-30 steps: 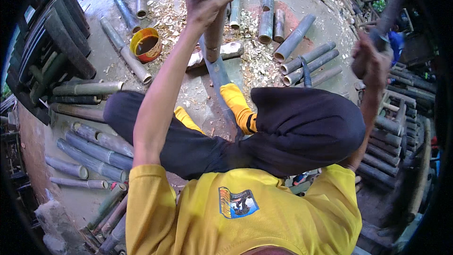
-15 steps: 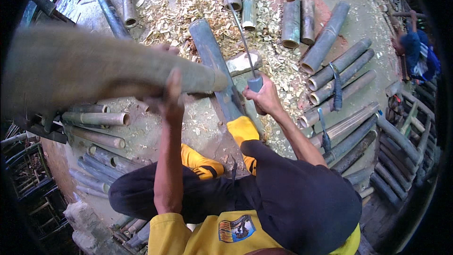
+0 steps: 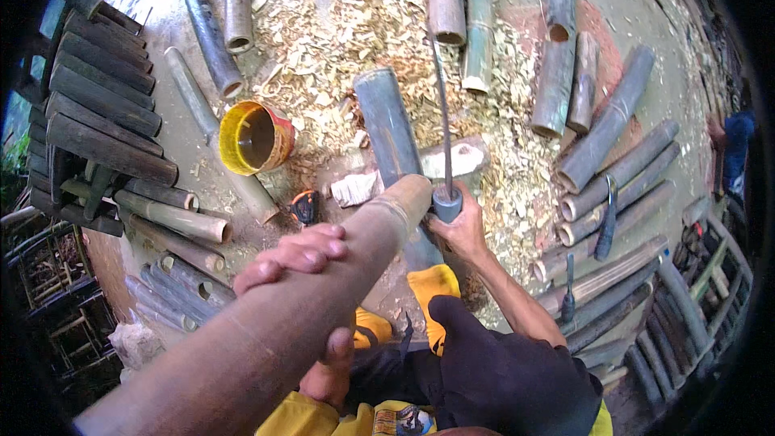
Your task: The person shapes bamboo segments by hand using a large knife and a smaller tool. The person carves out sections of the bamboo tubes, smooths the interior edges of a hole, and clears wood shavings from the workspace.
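My left hand is wrapped round a thick brown bamboo tube, which slants from the lower left up to the middle. The tube's far end lies over a dark bamboo length on the ground between my feet. Held by its grey handle in my right hand is a long, narrow-bladed knife, its blade pointing away from me. Handle and tube end are close together; whether they touch I cannot tell. A pale stone sits at the dark length's right side.
A yellow bucket with brownish contents stands left of the dark length. Near it lies an orange-and-black tape measure. Wood chips cover the ground ahead. Cut bamboo tubes lie on both sides. Another person is at the far right.
The bamboo tube has swung from the left, its near end coming toward me and its far end now over the dark length. The bucket and tape measure have come into view.
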A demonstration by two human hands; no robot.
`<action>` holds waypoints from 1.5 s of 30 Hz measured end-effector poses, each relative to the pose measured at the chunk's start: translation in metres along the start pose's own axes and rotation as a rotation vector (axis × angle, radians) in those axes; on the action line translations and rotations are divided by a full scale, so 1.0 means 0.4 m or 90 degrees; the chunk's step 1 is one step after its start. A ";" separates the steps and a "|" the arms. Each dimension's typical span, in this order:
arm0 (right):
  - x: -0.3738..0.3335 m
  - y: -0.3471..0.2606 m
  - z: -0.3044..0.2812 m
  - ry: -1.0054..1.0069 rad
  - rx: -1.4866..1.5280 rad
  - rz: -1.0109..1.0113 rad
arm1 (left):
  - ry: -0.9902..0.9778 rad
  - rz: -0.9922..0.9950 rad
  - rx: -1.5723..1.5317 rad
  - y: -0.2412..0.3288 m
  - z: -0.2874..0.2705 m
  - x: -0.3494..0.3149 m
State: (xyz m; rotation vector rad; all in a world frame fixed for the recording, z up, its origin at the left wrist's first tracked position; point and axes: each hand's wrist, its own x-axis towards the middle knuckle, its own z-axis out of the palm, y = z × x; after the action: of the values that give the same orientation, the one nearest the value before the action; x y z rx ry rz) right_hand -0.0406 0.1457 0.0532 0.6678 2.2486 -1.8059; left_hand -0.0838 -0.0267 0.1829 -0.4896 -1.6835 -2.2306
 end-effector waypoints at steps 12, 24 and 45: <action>0.046 0.014 0.037 0.016 0.031 -0.054 | 0.011 0.012 0.056 0.002 -0.032 -0.009; 0.058 0.043 0.051 0.014 0.009 -0.084 | -0.005 0.031 0.028 -0.031 -0.056 -0.027; 0.068 0.036 0.026 -0.010 -0.037 -0.108 | 0.074 0.048 0.106 -0.037 -0.021 -0.032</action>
State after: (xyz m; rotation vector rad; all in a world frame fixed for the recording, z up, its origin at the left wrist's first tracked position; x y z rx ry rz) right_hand -0.0596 0.1442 0.0269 0.4638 2.4012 -1.8033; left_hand -0.0796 -0.0305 0.1623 -0.3683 -1.7418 -2.0047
